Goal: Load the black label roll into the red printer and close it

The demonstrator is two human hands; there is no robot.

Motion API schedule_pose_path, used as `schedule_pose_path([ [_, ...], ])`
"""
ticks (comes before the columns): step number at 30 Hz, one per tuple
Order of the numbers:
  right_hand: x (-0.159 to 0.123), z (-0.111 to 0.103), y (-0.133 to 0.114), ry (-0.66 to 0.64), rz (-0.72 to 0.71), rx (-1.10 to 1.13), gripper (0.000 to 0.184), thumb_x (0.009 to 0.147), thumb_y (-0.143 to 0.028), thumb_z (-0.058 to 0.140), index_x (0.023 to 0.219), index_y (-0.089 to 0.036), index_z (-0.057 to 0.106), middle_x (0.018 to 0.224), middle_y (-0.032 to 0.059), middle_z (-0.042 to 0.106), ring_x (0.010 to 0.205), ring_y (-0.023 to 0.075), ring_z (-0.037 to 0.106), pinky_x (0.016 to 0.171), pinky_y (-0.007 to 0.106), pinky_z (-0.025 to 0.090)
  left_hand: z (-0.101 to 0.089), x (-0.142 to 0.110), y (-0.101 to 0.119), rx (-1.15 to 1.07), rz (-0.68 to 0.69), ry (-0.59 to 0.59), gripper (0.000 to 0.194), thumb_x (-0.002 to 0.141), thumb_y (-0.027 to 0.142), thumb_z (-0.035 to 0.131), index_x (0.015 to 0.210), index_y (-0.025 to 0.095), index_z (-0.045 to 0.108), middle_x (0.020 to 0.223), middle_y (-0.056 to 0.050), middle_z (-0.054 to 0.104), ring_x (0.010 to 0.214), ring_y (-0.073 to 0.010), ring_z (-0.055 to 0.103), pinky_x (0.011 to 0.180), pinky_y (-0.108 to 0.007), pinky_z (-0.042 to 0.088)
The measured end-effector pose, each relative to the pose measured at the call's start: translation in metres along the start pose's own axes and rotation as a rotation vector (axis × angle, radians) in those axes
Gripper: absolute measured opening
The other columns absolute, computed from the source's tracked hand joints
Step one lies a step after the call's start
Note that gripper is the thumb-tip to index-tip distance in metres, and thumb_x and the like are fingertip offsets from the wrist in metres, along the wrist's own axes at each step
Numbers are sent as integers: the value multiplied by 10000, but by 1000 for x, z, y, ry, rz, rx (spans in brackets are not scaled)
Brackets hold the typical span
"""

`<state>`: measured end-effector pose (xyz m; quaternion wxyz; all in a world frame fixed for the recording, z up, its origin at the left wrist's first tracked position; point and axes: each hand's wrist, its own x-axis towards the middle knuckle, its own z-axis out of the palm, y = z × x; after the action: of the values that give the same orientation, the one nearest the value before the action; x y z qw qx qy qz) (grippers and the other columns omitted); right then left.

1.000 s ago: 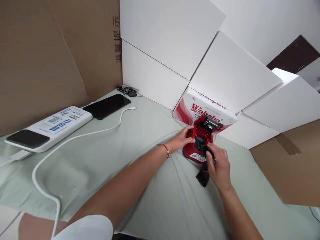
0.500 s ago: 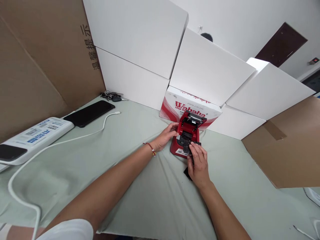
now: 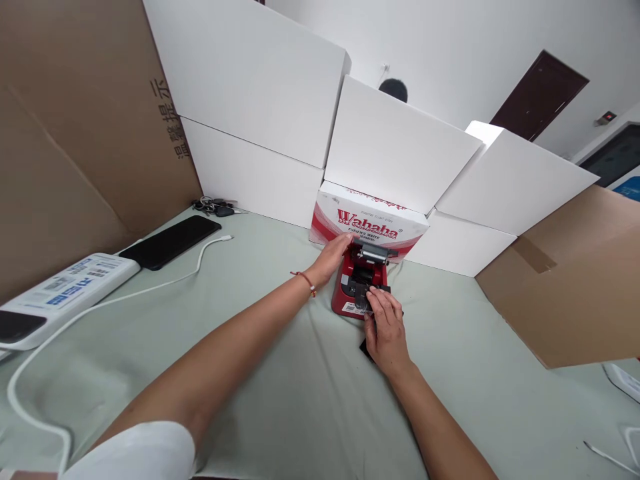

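A small red machine [image 3: 341, 303], which looks like a label printer, stands at mid-table with its hinged lid [image 3: 374, 254] partly raised. A metal roller shows on the lid. My left hand [image 3: 334, 259] is closed on the lid's upper left edge, its fingertips partly hidden. A dark, shiny strip [image 3: 361, 297] comes out over the machine's front. My right hand [image 3: 387, 330] pinches this strip at the front right, thumb below and fingers on top. Beneath that hand a flat black piece [image 3: 366, 349] sticks out; I cannot tell whether it belongs to the strip.
Right behind the machine is a red and white Wahaha box [image 3: 325, 217], before stacked white boxes [image 3: 250, 150]. On the left lie a black phone [image 3: 173, 240], keys [image 3: 215, 206], a white power bank [image 3: 75, 287] and a white cable [image 3: 150, 285]. Cardboard panels [image 3: 565, 293] flank the table.
My left hand has moved from the machine's left side up to the lid, which has tipped forward and lower. My right hand keeps its place on the strip. The whole view has shifted slightly.
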<state>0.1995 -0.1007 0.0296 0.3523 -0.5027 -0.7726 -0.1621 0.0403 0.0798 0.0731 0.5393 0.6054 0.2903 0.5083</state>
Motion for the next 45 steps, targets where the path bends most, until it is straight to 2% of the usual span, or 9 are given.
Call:
schedule_pose_path([
  [4, -2, 0, -3, 2, 25, -19, 706, 1009, -60, 520, 1674, -244, 373, 1543, 133, 623, 1436, 299, 533, 1187, 596, 481, -14, -38, -5, 144, 157, -60, 626, 1066, 661, 377, 1084, 214, 815, 1336, -94, 777, 1443, -288, 596, 1322, -503, 355],
  [8, -2, 1, -5, 3, 48, -26, 704, 1016, -73, 518, 1677, -260, 366, 1544, 123, 629, 1437, 296, 544, 1206, 610, 455, -19, -60, -15, 210, 259, -73, 664, 1074, 676, 350, 1104, 225, 835, 1322, -112, 788, 1404, -296, 634, 1302, -548, 393],
  [18, -2, -1, -6, -15, 57, -20, 705, 999, -48, 529, 1660, -249, 390, 1543, 126, 631, 1435, 292, 537, 1223, 613, 432, -20, -56, -24, 277, 434, -40, 559, 1120, 524, 363, 1078, 235, 840, 1177, -106, 835, 1197, -268, 724, 1173, -557, 495],
  [27, -4, 1, -7, -2, 64, -39, 700, 1019, -82, 496, 1678, -269, 353, 1544, 121, 632, 1445, 287, 540, 1232, 616, 418, -13, -64, -15, 331, 366, -24, 579, 1066, 630, 400, 1012, 270, 851, 1151, -110, 832, 1183, -304, 706, 1173, -598, 473],
  [32, -4, 0, -6, -13, 54, -42, 655, 1019, -74, 491, 1642, -254, 407, 1533, 121, 640, 1433, 287, 554, 1220, 613, 429, -17, -60, -12, 339, 316, -56, 418, 1032, 533, 529, 976, 267, 846, 1128, -109, 833, 1190, -306, 702, 1175, -574, 475],
  [36, -3, -2, -5, -12, 46, -24, 655, 1019, -82, 508, 1643, -251, 404, 1552, 127, 621, 1445, 292, 531, 1214, 612, 436, -25, -59, -13, 229, 237, -121, 266, 943, 415, 663, 1079, 263, 834, 1247, -108, 803, 1353, -308, 638, 1271, -553, 391],
  [38, -2, -1, -5, -7, 48, -14, 662, 1019, -83, 513, 1649, -251, 397, 1552, 129, 619, 1446, 292, 526, 1210, 609, 444, -28, -60, -13, 170, 191, -130, 356, 913, 357, 680, 1237, 261, 791, 1416, -109, 729, 1459, -305, 563, 1302, -544, 349],
  [41, -2, -1, -5, 1, 50, -13, 673, 1024, -82, 511, 1660, -264, 386, 1542, 125, 628, 1439, 291, 531, 1204, 607, 454, -29, -60, -15, 91, 86, -92, 652, 851, 322, 727, 1494, 296, 620, 1681, -90, 500, 1598, -317, 401, 1333, -564, 285],
  [45, -2, -1, -5, -2, 52, -18, 680, 1030, -95, 511, 1670, -284, 378, 1543, 118, 632, 1436, 297, 545, 1212, 625, 442, -26, -59, -24, -58, -45, -116, 895, 828, 375, 769, 1641, 375, 397, 1808, -42, 281, 1700, -331, 184, 1365, -594, 173],
])
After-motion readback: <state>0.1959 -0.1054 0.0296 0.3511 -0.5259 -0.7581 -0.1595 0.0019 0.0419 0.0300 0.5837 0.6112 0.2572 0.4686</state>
